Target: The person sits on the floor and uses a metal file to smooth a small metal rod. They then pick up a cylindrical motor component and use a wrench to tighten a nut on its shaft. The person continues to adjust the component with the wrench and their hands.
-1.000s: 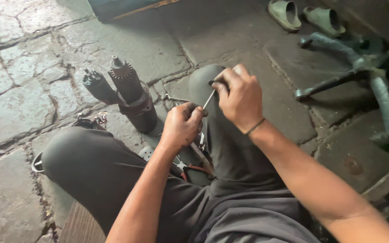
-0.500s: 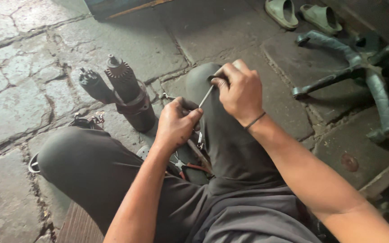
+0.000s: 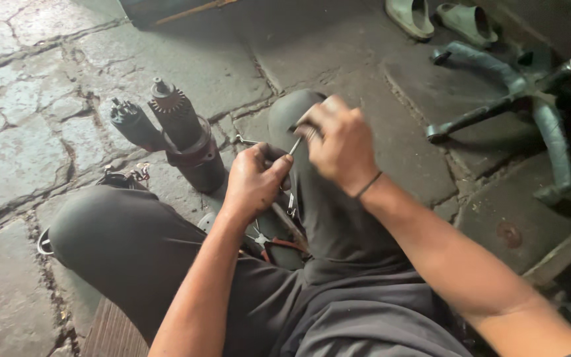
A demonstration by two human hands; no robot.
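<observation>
I sit on the floor with my knees apart, in dark grey trousers. My right hand [image 3: 338, 142] grips the handle of a thin screwdriver [image 3: 295, 146], its metal shaft slanting down to my left hand [image 3: 254, 182]. That left hand is closed around a small dark part, mostly hidden by the fingers. Both hands meet above my right knee. A greasy starter-motor armature [image 3: 186, 135] stands upright on the stone floor just left of my hands, with a smaller dark cylindrical part [image 3: 133, 124] lying beside it.
Small tools, pliers with red handles among them [image 3: 269, 243], lie on the floor between my legs. A dark metal frame with padded tubes [image 3: 523, 92] stands at the right. Two pale green slippers [image 3: 441, 16] rest at the top. Cracked stone slabs [image 3: 28, 119] cover the left.
My right hand has twisted on the screwdriver handle and looks blurred with motion. The left hand stays closed on the small part. The view has shifted slightly.
</observation>
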